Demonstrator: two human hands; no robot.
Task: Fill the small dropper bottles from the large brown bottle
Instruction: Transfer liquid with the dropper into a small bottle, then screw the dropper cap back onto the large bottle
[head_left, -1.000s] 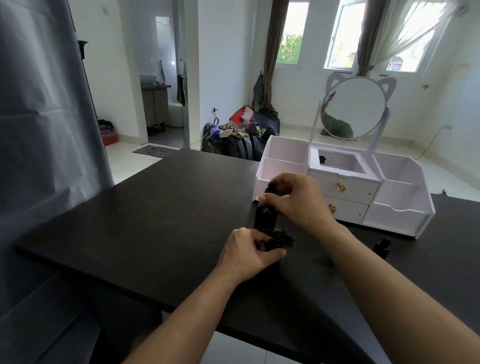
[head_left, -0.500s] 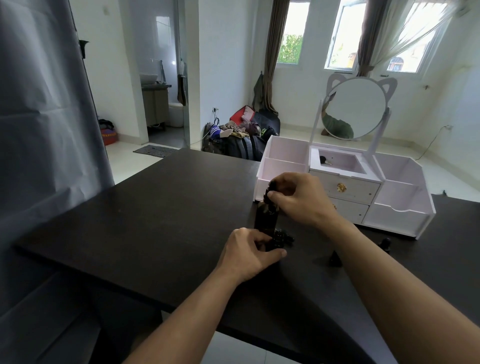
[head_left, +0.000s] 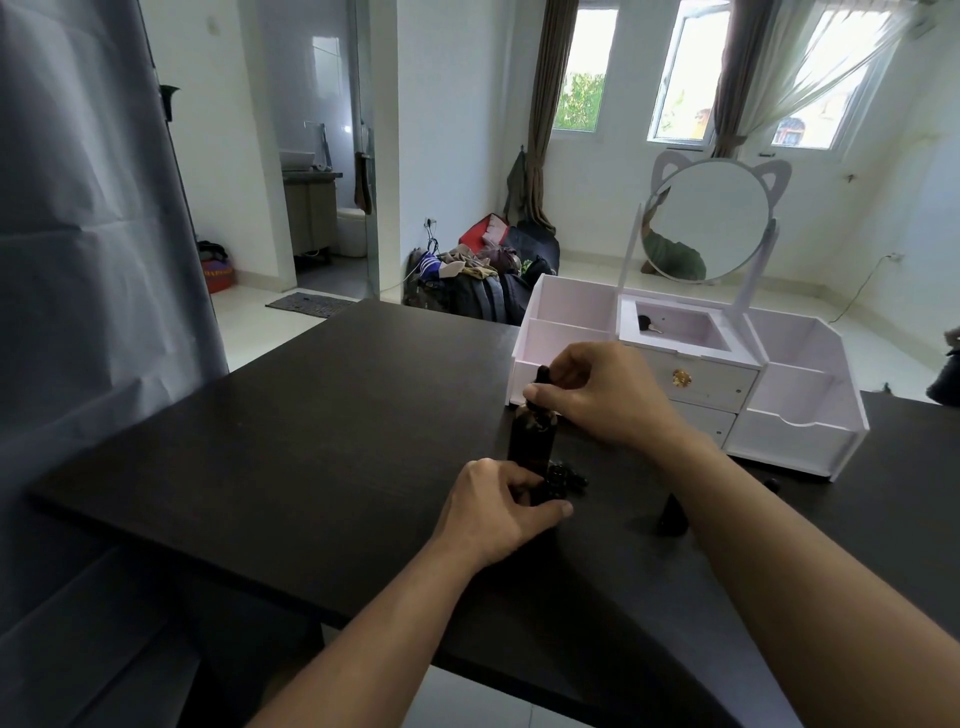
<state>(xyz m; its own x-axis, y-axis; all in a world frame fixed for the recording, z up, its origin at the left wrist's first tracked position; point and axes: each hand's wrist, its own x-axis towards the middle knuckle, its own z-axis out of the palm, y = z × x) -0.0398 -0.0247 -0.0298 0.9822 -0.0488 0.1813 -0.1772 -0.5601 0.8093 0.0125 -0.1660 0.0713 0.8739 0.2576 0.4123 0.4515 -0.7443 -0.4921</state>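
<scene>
The large brown bottle (head_left: 532, 435) stands upright on the dark table (head_left: 291, 447). My right hand (head_left: 597, 397) pinches the black dropper cap (head_left: 540, 382) at its neck. My left hand (head_left: 498, 512) grips a small dark dropper bottle (head_left: 558, 480) at the big bottle's base, on the table; my fingers hide most of it. Another small dark bottle (head_left: 672, 514) stands to the right beside my right forearm, and a third (head_left: 772, 486) shows behind that arm.
A white vanity organiser (head_left: 800, 431) with drawers and a round cat-ear mirror (head_left: 709, 221) stands just behind the bottles. The table's front edge runs under my forearms. A grey curtain hangs at the left. Bags lie on the floor beyond the table.
My right hand has lifted slightly at the large bottle's neck, and more of the black cap shows above my fingers. My left hand has stayed in place.
</scene>
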